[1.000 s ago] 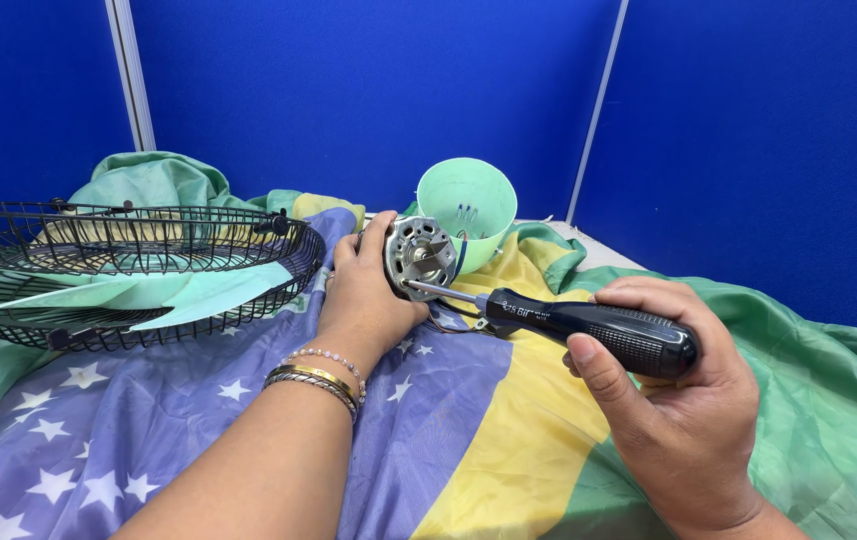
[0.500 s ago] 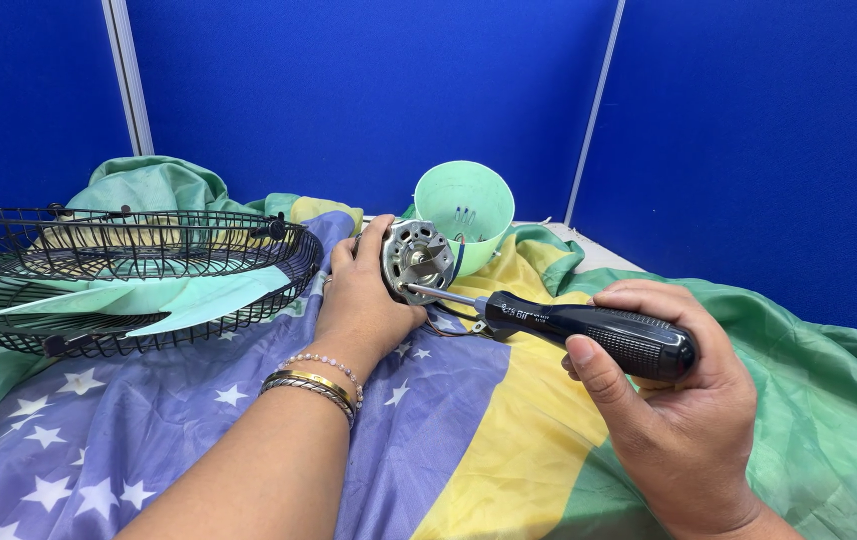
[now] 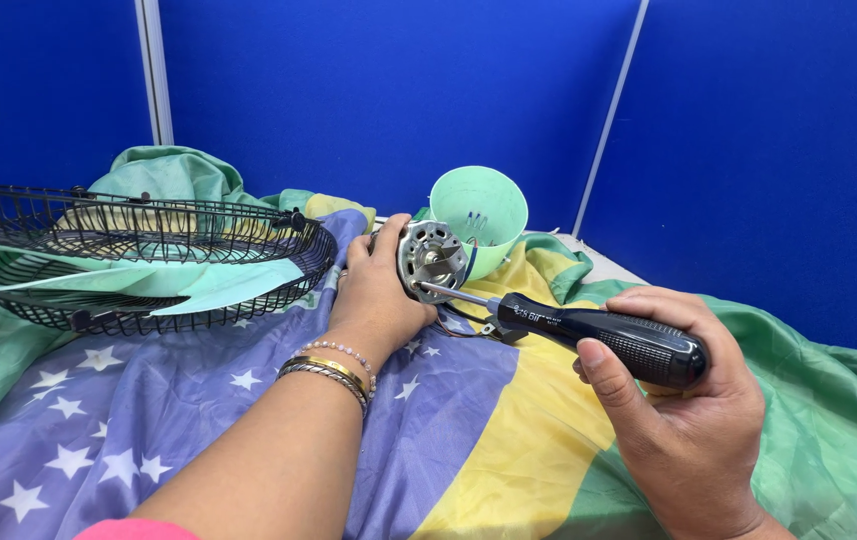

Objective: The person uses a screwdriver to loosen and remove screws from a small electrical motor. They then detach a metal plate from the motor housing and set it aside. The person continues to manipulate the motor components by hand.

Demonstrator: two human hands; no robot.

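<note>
While the left hand wraps around the small fan motor and props it on edge near the middle of the cloth, the right hand is clamped on the black handle of a screwdriver, whose shaft runs toward 10 o'clock until its tip meets the motor's face at about 7 o'clock on the round housing. The motor looks like bare grey metal, disc-shaped, with cut-outs around a central hub, and dark thin wires trail from beneath it.

My guess is that the tip could skid off the screw head, since the tool comes in at a slant and the motor is steadied by only 1 hand on soft fabric; a slip might nick the thumb or the wires.

At 1 o'clock from the motor, just behind it, a pale green plastic cup-shaped cover lies tipped with its mouth toward us. Well off at 9 o'clock sits a black wire fan guard with pale green blades inside. Everything rests on a draped flag cloth of blue, yellow and green with white stars, backed by blue partition panels.
</note>
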